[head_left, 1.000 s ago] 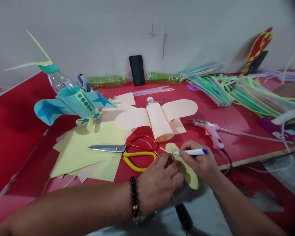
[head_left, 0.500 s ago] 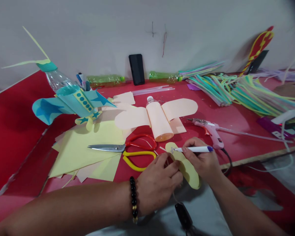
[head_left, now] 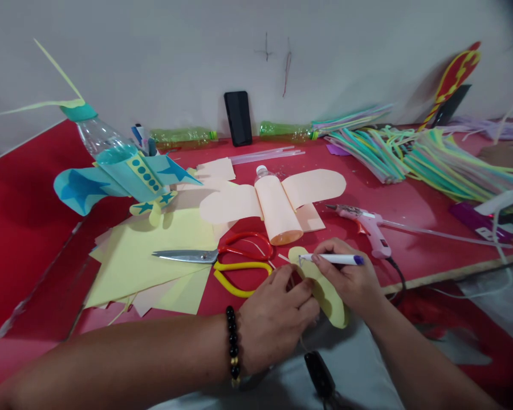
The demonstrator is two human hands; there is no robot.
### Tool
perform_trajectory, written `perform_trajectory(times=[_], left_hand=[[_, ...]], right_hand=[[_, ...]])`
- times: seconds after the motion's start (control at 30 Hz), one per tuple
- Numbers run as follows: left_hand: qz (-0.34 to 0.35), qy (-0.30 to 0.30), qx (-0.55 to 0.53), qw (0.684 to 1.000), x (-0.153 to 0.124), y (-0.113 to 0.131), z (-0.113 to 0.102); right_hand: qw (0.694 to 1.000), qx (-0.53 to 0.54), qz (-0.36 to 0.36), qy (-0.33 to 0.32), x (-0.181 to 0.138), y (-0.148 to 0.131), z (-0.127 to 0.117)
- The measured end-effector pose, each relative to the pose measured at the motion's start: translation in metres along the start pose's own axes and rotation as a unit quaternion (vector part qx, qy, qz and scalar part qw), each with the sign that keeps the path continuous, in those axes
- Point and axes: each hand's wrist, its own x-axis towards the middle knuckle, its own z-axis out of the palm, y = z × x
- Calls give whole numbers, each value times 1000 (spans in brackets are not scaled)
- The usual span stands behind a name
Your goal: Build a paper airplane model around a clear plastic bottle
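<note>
In my right hand [head_left: 346, 276] is a white marker [head_left: 336, 259] with a purple-blue end, its tip at a small drawn outline on a yellow paper cutout [head_left: 331, 299]. My left hand [head_left: 277, 319] grips the cutout's left edge near the table's front. Just beyond stands the peach-paper-wrapped bottle [head_left: 279, 213], lying down with a wide paper wing on each side. Scissors [head_left: 218, 256] with one red and one yellow handle lie left of my hands, partly over yellow paper sheets [head_left: 149, 250]. A pink glue gun [head_left: 370, 228] rests to the right.
A blue decorated bottle plane [head_left: 128, 171] stands at the left. Along the wall are green bottles [head_left: 286, 131] and a leaning black phone [head_left: 238, 118]. Bundles of coloured strips [head_left: 444, 162] cover the right side. A power strip [head_left: 483, 222] and cords are near the right edge.
The marker has tilted and shifted slightly left with my right hand, its tip still on the yellow cutout. My left hand holds nearly the same place.
</note>
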Motion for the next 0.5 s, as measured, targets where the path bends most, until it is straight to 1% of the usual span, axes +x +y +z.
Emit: perform_trajectory(times=[0.3,0.4,0.5], left_hand=[[-6,11,13,1000,1,0,-1],[-10,16,5,1000,1,0,-2],[-4,17,2,1000,1,0,-1]], right_hand=[[999,12,-1,-39,-2,-2,-4],[999,15,-6,-43,-2,-2,-4],[999,25,4,-34,-3,-2,-4]])
